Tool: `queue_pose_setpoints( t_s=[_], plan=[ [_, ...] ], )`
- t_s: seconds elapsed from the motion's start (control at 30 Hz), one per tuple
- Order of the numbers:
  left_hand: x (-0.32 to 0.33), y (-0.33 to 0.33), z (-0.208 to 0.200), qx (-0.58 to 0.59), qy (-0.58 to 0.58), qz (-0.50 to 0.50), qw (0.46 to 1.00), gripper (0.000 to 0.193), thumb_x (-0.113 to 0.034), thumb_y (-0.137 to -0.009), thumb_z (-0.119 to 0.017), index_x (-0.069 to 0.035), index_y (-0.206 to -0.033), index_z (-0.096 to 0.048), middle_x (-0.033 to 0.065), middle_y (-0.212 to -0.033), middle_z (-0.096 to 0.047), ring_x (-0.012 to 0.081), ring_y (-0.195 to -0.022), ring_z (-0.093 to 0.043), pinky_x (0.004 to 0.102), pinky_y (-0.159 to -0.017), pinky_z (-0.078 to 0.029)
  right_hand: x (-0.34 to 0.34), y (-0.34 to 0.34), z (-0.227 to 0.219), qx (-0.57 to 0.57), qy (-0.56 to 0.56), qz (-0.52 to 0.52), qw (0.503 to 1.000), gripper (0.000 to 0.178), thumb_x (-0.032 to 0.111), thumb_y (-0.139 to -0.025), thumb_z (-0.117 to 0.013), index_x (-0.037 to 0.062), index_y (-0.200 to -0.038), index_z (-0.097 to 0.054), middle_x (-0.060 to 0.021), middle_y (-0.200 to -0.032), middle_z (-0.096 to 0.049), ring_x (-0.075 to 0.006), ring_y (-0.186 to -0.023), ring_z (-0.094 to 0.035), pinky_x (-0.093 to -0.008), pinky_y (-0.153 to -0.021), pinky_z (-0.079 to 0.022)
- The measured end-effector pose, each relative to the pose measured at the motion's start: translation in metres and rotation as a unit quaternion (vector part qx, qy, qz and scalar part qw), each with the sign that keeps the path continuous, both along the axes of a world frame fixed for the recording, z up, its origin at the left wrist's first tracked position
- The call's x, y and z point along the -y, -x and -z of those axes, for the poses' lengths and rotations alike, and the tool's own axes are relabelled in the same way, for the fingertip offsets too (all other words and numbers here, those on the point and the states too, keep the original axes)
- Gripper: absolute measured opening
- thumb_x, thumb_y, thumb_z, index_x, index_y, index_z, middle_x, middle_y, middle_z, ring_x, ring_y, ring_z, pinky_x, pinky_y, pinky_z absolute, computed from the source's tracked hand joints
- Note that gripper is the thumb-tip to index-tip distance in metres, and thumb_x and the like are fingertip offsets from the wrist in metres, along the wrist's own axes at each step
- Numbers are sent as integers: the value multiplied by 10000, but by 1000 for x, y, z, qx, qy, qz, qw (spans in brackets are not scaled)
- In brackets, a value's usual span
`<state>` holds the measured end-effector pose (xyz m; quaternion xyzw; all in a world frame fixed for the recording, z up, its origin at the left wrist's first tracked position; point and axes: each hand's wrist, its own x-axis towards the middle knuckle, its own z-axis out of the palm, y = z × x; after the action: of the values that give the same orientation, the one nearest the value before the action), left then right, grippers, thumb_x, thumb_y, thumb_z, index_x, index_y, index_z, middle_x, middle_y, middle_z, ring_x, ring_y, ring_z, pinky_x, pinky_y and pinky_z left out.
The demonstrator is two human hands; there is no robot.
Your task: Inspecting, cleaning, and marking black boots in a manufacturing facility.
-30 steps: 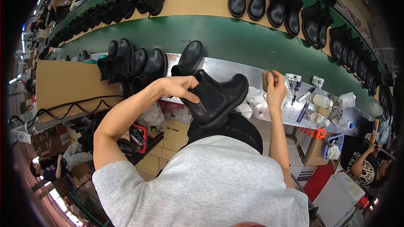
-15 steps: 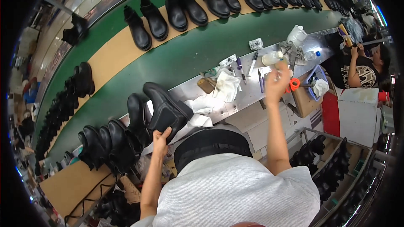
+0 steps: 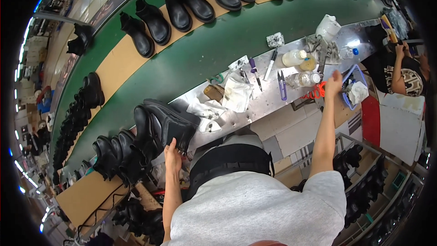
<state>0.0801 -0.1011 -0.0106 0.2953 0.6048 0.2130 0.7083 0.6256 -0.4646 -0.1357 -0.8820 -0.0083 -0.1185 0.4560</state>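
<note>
A black ankle boot (image 3: 170,120) lies tilted at the bench's near edge, beside other black boots (image 3: 127,150). My left hand (image 3: 173,156) is closed on its shaft, the thumb showing in front; the other fingers are partly hidden. My right hand (image 3: 334,83) reaches far to the right, between orange-handled scissors (image 3: 322,89) and a blue plastic basket (image 3: 349,102) with a crumpled white cloth (image 3: 358,92). Its fingers are curled together, and whatever they hold is hidden.
Clear bottles (image 3: 309,79), purple snips (image 3: 282,89), a marker (image 3: 271,65) and stained white cloths (image 3: 236,92) lie on the metal ledge (image 3: 264,95). Rows of black boots (image 3: 177,11) line the green bench (image 3: 195,54). A rack of boots (image 3: 378,177) stands right; a co-worker (image 3: 403,77) sits beyond.
My left hand has brought the boot left and down against the neighbouring boots. My right hand has moved right, from over the bottles to beside the basket. The view has shifted slightly.
</note>
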Motion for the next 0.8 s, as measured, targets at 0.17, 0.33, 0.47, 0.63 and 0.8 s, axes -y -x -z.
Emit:
queue_pose_setpoints(
  t_s=[0.17,0.33,0.47,0.63,0.8],
  plan=[
    [-12,-8,19,41,-20,3,999,428,-299,-886,-598,63,-1110,-557,89,-1055,-623,172,-990,-573,299,-879,-419,-93,124,-125,192,47,-93,976,270,-32,-773,-535,-16,-1037,-589,-149,-947,-600,-233,-851,-594,-330,-728,-474],
    [-19,-34,6,12,-38,28,999,387,-265,-898,-578,37,-1137,-536,94,-1157,-575,201,-1039,-548,331,-911,-405,-124,156,-123,195,103,-308,925,185,-27,-783,-560,-8,-967,-577,-134,-920,-576,-230,-811,-573,-322,-684,-468],
    [-14,-21,-2,10,-38,52,998,352,-246,-908,-559,2,-1156,-526,71,-1172,-566,197,-1069,-535,327,-927,-396,-58,100,-118,154,1,95,983,159,42,-826,-527,-7,-975,-546,-137,-921,-529,-255,-810,-528,-341,-706,-438],
    [-6,-31,-38,-23,-99,79,992,269,-217,-914,-552,-11,-1087,-554,45,-1071,-590,155,-987,-557,286,-836,-425,59,-28,1,-16,330,211,920,416,351,-778,-555,-33,-911,-643,-290,-961,-611,-439,-915,-582,-460,-807,-468],
    [-24,-58,-4,-106,-76,104,986,378,-184,-873,-594,56,-1153,-512,64,-1050,-591,137,-892,-555,263,-781,-429,229,-138,32,-75,692,-118,708,335,261,-850,-487,82,-613,-641,-161,-711,-658,-265,-693,-665,-440,-518,-481]
  ],
)
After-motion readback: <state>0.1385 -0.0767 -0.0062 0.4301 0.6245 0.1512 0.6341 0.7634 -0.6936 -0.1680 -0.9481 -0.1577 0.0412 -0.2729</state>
